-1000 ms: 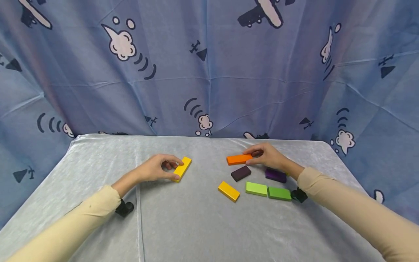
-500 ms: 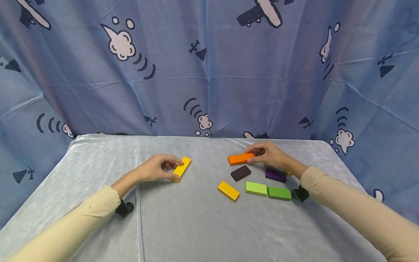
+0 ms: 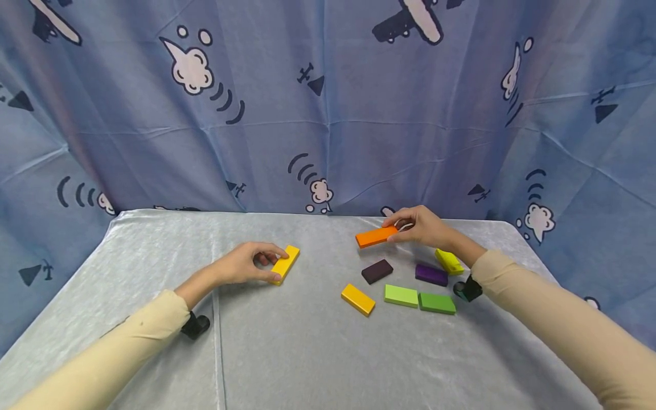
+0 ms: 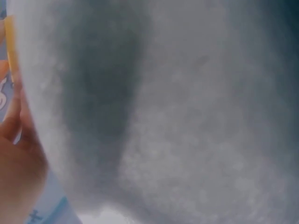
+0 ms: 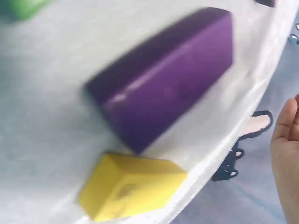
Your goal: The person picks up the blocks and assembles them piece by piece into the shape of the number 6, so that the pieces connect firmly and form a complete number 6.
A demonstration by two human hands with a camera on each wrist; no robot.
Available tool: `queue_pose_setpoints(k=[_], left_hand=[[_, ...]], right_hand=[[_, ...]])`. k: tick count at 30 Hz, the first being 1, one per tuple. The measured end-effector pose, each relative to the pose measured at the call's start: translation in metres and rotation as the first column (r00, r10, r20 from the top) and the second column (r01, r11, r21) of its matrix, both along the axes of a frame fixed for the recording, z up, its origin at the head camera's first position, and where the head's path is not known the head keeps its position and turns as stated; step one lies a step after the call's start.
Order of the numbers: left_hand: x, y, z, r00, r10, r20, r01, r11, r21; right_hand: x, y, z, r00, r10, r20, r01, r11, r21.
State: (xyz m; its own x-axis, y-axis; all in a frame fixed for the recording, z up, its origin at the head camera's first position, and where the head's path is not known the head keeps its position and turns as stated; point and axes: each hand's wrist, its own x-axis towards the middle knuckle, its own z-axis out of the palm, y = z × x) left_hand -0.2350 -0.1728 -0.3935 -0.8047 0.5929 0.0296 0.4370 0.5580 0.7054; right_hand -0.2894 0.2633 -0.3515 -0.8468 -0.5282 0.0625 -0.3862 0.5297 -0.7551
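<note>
On the left of the table in the head view, my left hand [image 3: 247,263] pinches a yellow block [image 3: 288,262] between thumb and fingers; the block lies on the cloth. My right hand [image 3: 422,228] grips the right end of an orange block [image 3: 374,236] and holds it up off the table. Below that hand are a dark maroon block [image 3: 377,271], a purple block [image 3: 431,274] and a bright yellow block [image 3: 449,261]. The right wrist view shows the purple block [image 5: 163,79] close up, beside the yellow block [image 5: 133,186]; the orange block is out of that view.
Nearer me lie an amber block [image 3: 358,299], a light green block [image 3: 401,295] and a green block [image 3: 437,303], the two greens nearly end to end. A grey cloth [image 3: 287,353] covers the table. Behind it hangs a blue patterned curtain [image 3: 266,85].
My right hand has lifted the orange block from the table, after a slight shift to the right. The bright yellow block now shows beneath the wrist. The left hand has not moved.
</note>
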Motion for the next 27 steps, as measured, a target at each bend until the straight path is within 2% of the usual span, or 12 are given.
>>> queue_pose_setpoints(k=[5, 12, 20, 27], left_hand=[[-0.001, -0.001, 0.000, 1.000, 0.001, 0.003, -0.001, 1.000, -0.006], [-0.001, -0.001, 0.001, 1.000, 0.001, 0.015, -0.001, 1.000, -0.001], [-0.001, 0.000, 0.002, 1.000, 0.004, 0.010, -0.004, 1.000, -0.006], [0.001, 0.002, 0.002, 0.999, 0.026, 0.045, -0.025, 0.999, -0.023]], right_hand=[[-0.007, -0.009, 0.008, 1.000, 0.008, 0.030, -0.007, 1.000, -0.027], [-0.016, -0.026, 0.013, 0.998, 0.005, 0.056, -0.005, 1.000, -0.011], [-0.025, -0.045, 0.008, 0.995, 0.083, 0.058, -0.082, 0.996, -0.027], [-0.030, -0.053, 0.001, 0.991, 0.103, 0.084, -0.099, 0.994, -0.050]])
